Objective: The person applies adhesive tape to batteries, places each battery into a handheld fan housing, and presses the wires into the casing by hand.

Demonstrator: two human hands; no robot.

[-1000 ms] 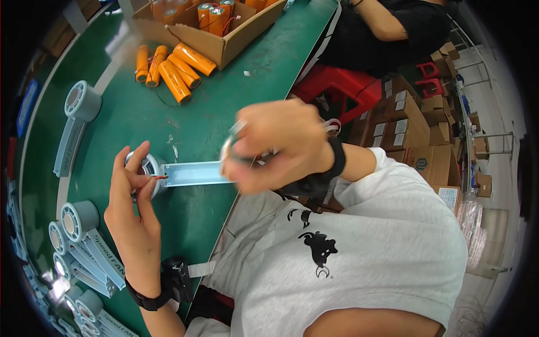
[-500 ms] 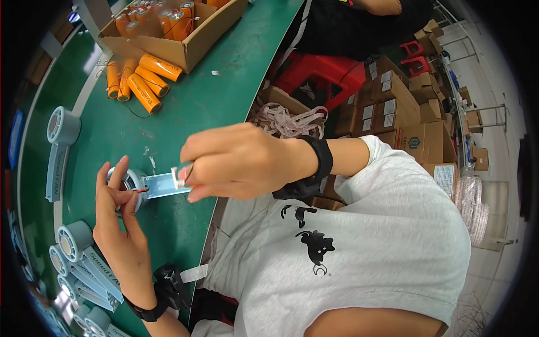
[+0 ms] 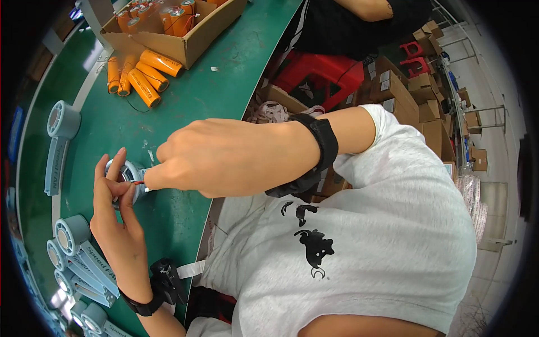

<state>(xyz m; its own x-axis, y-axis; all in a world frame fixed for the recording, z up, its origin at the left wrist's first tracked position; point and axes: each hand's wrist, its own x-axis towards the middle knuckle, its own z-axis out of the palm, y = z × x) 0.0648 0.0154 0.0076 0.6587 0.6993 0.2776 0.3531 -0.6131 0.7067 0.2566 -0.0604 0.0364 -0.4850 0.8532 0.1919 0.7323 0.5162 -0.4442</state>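
Note:
A light blue handheld fan (image 3: 130, 170) lies on the green workbench, its handle now mostly hidden beneath my right hand. My left hand (image 3: 117, 205) is at the fan's head, thumb and index finger pinching thin red and dark wires (image 3: 138, 182) while the other fingers stretch out. From the right, my right hand (image 3: 222, 157) reaches across with its fingers closed; at its fingertips, close against the wires, a small white connector (image 3: 147, 190) just shows. The back of that hand covers most of its grip.
Several orange battery cells (image 3: 144, 88) lie beside an open cardboard box (image 3: 193, 48) holding more. One blue fan (image 3: 63, 121) rests at the far left, with several more (image 3: 73, 236) below it. A red stool (image 3: 331, 76) and a person in dark clothes (image 3: 342, 28) are beyond the bench.
My right hand has moved left, toward the left fingertips, covering the fan's handle that showed before. My left hand stays at the wires almost unmoved.

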